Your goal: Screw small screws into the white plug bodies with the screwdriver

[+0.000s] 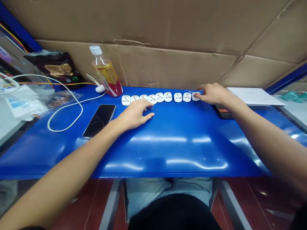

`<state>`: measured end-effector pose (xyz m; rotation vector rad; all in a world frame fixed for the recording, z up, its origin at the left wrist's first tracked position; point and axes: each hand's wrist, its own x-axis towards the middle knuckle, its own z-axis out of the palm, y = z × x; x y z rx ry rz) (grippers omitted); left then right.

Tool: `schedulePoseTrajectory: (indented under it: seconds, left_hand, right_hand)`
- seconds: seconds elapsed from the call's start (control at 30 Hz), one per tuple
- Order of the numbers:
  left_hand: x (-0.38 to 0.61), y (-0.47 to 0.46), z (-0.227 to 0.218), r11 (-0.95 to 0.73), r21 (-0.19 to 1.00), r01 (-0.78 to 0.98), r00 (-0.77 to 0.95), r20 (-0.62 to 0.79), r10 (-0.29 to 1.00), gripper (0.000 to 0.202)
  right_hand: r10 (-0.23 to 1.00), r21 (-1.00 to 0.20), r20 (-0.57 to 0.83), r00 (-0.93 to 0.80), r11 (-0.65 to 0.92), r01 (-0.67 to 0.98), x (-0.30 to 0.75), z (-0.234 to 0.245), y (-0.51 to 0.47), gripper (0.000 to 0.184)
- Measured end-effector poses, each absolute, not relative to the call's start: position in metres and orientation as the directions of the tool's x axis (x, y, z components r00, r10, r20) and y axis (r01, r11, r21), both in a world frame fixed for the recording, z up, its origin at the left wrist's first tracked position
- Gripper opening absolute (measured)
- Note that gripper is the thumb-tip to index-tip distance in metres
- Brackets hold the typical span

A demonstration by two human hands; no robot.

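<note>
A row of several small white square plastic pieces [168,96] with metal contacts lies along the back of the blue table. My left hand [136,114] rests on the table in front of the row's left part, thumb and fingers apart, holding nothing visible. Beside its fingertips are tiny loose metal bits [157,110]. My right hand [213,93] reaches to the row's right end, its fingers on the last white square piece [195,98] and partly covering it. A thin light line [192,92] shows by those fingers; I cannot make out what it is.
A smartphone [100,120] lies left of my left hand, near a drink bottle [107,75] and a looped white cable [81,110]. At right, a white flat box [255,95] stands by a black object [224,112]. Cardboard [168,68] backs the table [168,153].
</note>
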<state>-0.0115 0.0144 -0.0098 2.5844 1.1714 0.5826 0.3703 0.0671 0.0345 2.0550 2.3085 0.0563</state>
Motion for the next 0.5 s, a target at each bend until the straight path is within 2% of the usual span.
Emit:
schedulePoseTrajectory:
  seconds: [0.3,0.5]
  left_hand:
    - [-0.008,0.014,-0.012,-0.689,0.419,0.592,0.643,0.271,0.717,0.034]
    - [-0.006,0.014,-0.014,-0.665,0.454,0.592,0.611,0.285,0.738,0.037]
  right_hand:
    - [0.975,-0.057,-0.034,-0.219,0.217,0.975,0.361,0.033,0.016,0.044]
    - [0.924,-0.144,-0.018,-0.383,0.377,0.915,0.308,0.028,-0.027,0.035]
